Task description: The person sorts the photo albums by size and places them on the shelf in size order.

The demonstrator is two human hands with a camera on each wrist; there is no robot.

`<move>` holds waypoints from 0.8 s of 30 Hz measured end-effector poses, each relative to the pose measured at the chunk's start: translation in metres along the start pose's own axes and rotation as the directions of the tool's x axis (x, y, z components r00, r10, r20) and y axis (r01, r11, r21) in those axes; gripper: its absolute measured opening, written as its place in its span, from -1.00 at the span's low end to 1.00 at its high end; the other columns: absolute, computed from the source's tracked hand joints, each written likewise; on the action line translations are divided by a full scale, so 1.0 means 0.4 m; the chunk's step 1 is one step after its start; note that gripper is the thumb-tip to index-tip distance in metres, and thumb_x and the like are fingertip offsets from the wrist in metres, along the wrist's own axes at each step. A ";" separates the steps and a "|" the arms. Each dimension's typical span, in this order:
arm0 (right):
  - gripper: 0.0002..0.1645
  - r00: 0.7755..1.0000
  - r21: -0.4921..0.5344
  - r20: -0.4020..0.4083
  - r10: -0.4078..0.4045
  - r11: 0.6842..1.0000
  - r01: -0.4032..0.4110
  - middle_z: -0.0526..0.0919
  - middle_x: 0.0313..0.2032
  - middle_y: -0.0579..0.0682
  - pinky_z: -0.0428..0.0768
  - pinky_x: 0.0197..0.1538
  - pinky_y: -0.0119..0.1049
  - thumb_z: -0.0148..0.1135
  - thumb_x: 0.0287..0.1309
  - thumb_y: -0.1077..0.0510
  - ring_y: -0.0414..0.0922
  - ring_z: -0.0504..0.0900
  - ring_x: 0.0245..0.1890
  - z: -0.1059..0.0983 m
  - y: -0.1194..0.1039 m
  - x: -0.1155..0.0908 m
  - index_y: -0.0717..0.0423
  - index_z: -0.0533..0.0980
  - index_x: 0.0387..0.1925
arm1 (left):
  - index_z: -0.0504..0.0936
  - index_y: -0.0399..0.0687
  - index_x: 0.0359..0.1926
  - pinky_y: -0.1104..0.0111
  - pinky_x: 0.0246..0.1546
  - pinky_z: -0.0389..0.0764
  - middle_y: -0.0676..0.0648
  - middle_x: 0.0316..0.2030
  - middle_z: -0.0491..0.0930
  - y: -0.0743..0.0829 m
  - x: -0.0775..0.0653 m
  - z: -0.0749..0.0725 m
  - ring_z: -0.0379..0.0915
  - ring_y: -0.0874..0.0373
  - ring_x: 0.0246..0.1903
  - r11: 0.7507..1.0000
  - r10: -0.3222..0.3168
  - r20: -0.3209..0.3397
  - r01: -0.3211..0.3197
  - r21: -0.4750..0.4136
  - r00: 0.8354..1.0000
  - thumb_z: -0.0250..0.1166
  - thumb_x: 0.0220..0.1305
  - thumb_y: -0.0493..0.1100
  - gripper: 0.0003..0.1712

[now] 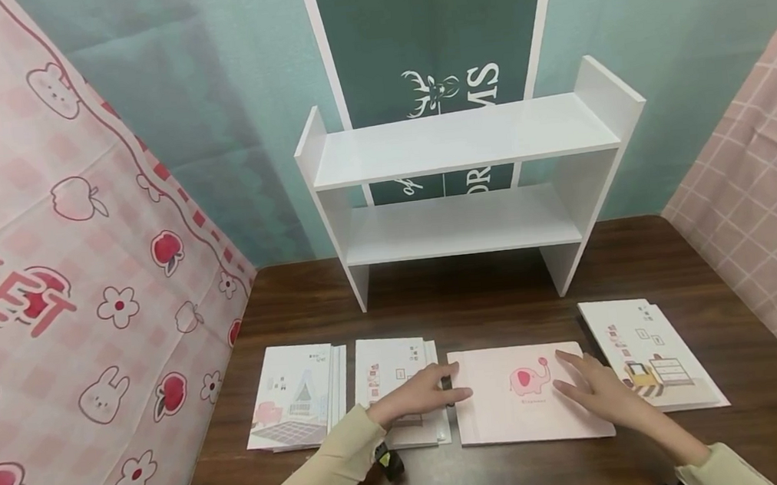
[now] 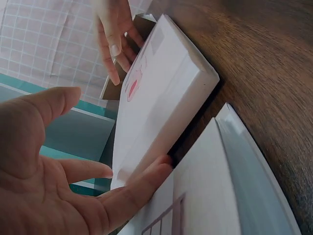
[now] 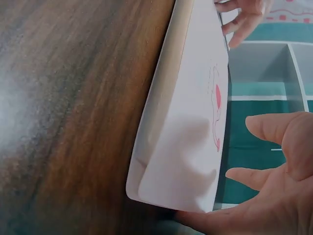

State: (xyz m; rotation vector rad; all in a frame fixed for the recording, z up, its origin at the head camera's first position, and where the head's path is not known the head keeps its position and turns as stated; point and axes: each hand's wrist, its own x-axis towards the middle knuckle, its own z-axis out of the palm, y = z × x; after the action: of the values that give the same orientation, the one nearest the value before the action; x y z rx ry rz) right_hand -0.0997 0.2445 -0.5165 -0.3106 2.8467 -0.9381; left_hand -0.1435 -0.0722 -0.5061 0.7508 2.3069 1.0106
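A pink book (image 1: 493, 410) with an elephant drawing on its cover lies flat on the table. My left hand (image 1: 412, 394) is at its left side, fingers spread, the fingertips right at the edge in the left wrist view. It reaches over a stack of white books (image 1: 384, 354) with a room drawing. Over the right part of the pink book is my right hand (image 1: 603, 393), thumb and fingers apart. In the right wrist view, fingers (image 3: 249, 178) of that hand extend beside the book's end, and a shadow falls on the cover.
Another stack of white books (image 1: 292, 405) lies at the far left. More white books (image 1: 655, 358) lie to the right, partly behind my right hand. A white two-tier shelf (image 1: 463, 224) stands at the back of the brown wooden table (image 1: 283, 305). Patterned cloth (image 1: 118, 243) hangs at the left.
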 end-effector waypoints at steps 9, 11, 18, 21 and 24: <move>-0.43 0.994 0.006 -0.110 -0.020 1.000 0.021 0.30 0.08 0.60 0.18 -0.04 0.48 0.28 0.05 0.17 0.59 0.16 0.09 0.023 0.004 -0.008 0.26 0.38 0.12 | 0.12 -0.27 0.37 0.50 -0.56 0.39 -0.24 -0.18 0.56 0.009 -0.007 0.004 0.47 0.09 -0.68 0.989 -0.073 0.006 0.073 -0.129 0.997 0.21 0.20 0.15 -0.11; -0.43 0.991 0.017 -0.129 -0.024 0.999 0.027 0.30 0.08 0.59 0.17 -0.04 0.48 0.30 0.01 0.21 0.59 0.15 0.09 0.026 0.004 -0.010 0.25 0.39 0.10 | 0.10 -0.28 0.37 0.49 -0.53 0.42 -0.29 0.00 0.51 0.011 -0.009 0.005 0.50 0.08 -0.65 0.983 -0.089 0.009 0.089 -0.158 0.996 0.23 0.19 0.13 -0.10; -0.39 0.965 0.149 -0.257 -0.052 0.984 0.093 0.32 0.10 0.51 0.13 0.04 0.42 0.22 -0.19 0.48 0.50 0.15 0.13 0.016 0.007 -0.010 0.30 0.43 0.04 | 0.07 -0.24 0.39 0.40 -0.22 0.51 -0.35 0.33 0.09 0.018 -0.010 0.007 0.57 0.14 -0.52 0.956 -0.165 -0.022 0.155 -0.248 0.986 0.22 0.21 0.12 -0.10; -0.39 0.956 0.177 -0.287 -0.062 0.977 0.116 0.31 0.09 0.51 0.12 0.04 0.41 0.19 -0.21 0.50 0.50 0.15 0.13 0.013 0.007 -0.008 0.31 0.43 0.03 | 0.07 -0.19 0.40 0.32 -0.07 0.50 -0.36 0.34 0.03 0.019 -0.010 0.005 0.59 0.16 -0.46 0.943 -0.197 -0.041 0.178 -0.282 0.980 0.21 0.20 0.13 -0.11; -0.39 0.952 0.179 -0.296 -0.072 0.975 0.130 0.34 0.08 0.49 0.15 0.04 0.39 0.19 -0.22 0.51 0.48 0.17 0.12 0.013 0.008 -0.006 0.32 0.43 0.03 | 0.05 -0.15 0.41 0.26 -0.04 0.50 -0.37 0.35 0.00 0.015 -0.014 0.005 0.61 0.17 -0.43 0.931 -0.206 -0.047 0.181 -0.318 0.978 0.22 0.20 0.12 -0.10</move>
State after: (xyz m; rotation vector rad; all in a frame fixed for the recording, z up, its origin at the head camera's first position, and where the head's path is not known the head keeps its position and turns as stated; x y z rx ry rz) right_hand -0.0969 0.2446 -0.5224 -0.3245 2.9823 -1.3798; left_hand -0.1366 -0.0714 -0.5016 0.3534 2.1593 1.2911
